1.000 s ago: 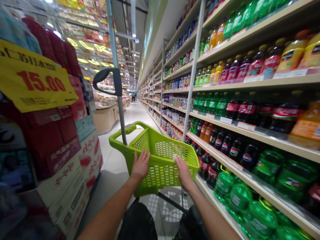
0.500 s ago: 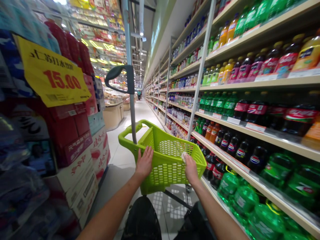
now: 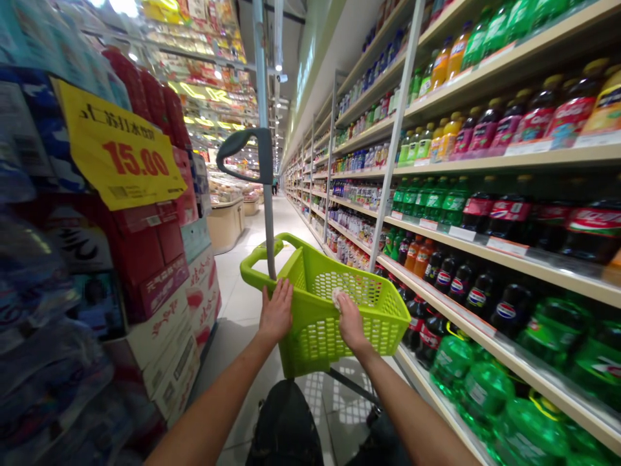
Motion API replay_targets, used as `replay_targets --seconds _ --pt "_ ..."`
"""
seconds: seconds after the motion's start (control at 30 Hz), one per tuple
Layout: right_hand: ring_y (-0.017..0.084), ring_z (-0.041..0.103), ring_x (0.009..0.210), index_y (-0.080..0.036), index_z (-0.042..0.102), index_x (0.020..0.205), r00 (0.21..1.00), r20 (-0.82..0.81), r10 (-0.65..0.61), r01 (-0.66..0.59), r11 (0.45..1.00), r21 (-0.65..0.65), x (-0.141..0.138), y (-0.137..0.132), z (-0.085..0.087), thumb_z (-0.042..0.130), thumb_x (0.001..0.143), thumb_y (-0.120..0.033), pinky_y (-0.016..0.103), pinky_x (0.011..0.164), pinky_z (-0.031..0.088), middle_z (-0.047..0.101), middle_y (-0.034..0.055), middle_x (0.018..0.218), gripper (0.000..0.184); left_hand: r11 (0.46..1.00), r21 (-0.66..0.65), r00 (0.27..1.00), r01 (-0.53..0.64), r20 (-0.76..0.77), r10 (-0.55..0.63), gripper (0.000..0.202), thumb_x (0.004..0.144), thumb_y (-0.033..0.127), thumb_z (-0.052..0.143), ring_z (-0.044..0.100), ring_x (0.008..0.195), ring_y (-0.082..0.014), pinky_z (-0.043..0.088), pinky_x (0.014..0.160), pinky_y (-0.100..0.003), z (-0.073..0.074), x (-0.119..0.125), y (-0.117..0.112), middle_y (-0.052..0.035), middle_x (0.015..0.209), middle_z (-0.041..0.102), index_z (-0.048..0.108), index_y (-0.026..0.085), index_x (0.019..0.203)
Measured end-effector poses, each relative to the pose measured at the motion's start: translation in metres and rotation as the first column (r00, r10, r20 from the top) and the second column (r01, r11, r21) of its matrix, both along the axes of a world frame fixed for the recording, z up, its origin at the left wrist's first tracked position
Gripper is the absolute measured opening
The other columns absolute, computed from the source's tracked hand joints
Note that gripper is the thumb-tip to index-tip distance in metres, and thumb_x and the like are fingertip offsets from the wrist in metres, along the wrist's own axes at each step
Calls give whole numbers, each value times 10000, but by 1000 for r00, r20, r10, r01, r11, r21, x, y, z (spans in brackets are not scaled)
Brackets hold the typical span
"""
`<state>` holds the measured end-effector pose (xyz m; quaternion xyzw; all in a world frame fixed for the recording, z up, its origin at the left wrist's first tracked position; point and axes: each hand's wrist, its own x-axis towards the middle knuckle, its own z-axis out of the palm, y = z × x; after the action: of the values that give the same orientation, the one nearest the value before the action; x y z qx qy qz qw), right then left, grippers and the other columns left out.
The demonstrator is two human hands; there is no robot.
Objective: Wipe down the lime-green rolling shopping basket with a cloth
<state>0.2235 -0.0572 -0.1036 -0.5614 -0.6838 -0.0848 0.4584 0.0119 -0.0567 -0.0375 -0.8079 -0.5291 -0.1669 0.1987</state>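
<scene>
A lime-green plastic shopping basket point(image 3: 339, 323) on wheels stands in the aisle in front of me, with a grey pole and handle point(image 3: 264, 155) rising at its left. My left hand point(image 3: 276, 312) lies flat on the basket's near left corner, fingers stretched over the rim. My right hand point(image 3: 350, 322) presses a small white cloth point(image 3: 337, 298) against the near rim, its fingers closed on the cloth. The basket looks empty inside.
Shelves of soda bottles point(image 3: 485, 213) run along the right. On the left stands a stack of red and white cartons point(image 3: 160, 285) with a yellow 15.00 price sign point(image 3: 121, 155). The tiled aisle point(image 3: 286, 213) runs ahead, with a person far away.
The view has moved forward and a little left. The basket has turned slightly to the right, and my right hand with the cloth has slid left along the rim.
</scene>
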Motion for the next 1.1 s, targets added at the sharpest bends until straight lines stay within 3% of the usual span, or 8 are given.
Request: replay_targets --seconds 0.1,0.2,0.3,0.43,0.67,0.87,1.03,1.1 --pt "165 414 1182 -165 473 1216 984 60 168 -169 986 13 -47 11 20 329 694 24 354 1006 333 493 88 1249 573 1000 28 1000 13 7 -13 602 718 142 332 119 1323 -206 32 1054 -511 2 -7 1 -78 1418 222 298 94 1317" --pt "172 343 1234 -142 450 1238 964 121 236 -237 972 -7 -81 15 34 369 700 12 335 1025 298 427 93 1312 566 995 94 999 -12 37 9 595 732 112 311 131 1321 -189 42 1062 -481 2 -20 4 -83 1425 193 275 85 1325" --pt "185 339 1233 -133 470 1219 976 122 183 -174 982 -75 -65 9 31 361 686 36 366 1021 283 428 108 1309 569 988 145 995 -59 94 45 607 725 77 303 161 1315 -182 57 1067 -464 -2 -33 9 -93 1420 212 261 88 1330" --pt "199 415 1162 -118 510 1169 998 49 48 -41 991 -128 -41 6 33 334 696 41 396 982 314 503 134 1228 529 974 162 974 -162 184 131 604 702 40 293 212 1299 -212 69 1046 -523 -4 -40 17 -118 1403 256 319 88 1303" --pt "190 312 1241 -135 420 1249 958 188 217 -202 975 -95 -114 21 71 387 703 16 357 1008 269 404 98 1329 568 984 171 996 -55 73 43 553 712 30 292 296 1255 -247 74 1025 -564 11 -45 19 -80 1347 383 436 140 1234" --pt "206 414 1155 -126 509 1158 983 180 -42 94 953 -287 -65 10 62 332 761 4 399 949 311 479 150 1249 454 982 186 996 2 92 -20 441 772 75 297 427 1144 -255 92 1026 -554 36 -34 13 -105 1162 565 506 126 1157" --pt "183 357 1203 -162 459 1219 975 212 63 -27 986 -167 -74 13 64 330 796 -35 366 979 279 443 94 1298 460 982 126 990 144 -10 -144 457 802 96 270 347 1228 -212 150 1043 -476 36 -9 20 -81 1298 451 447 142 1221" --pt "180 364 1200 -178 470 1210 974 219 49 -11 985 -173 -68 13 61 315 810 -42 371 979 279 450 85 1294 450 987 53 987 149 -73 -145 479 798 90 262 301 1259 -213 149 1038 -493 31 -2 25 -79 1329 410 417 139 1248"
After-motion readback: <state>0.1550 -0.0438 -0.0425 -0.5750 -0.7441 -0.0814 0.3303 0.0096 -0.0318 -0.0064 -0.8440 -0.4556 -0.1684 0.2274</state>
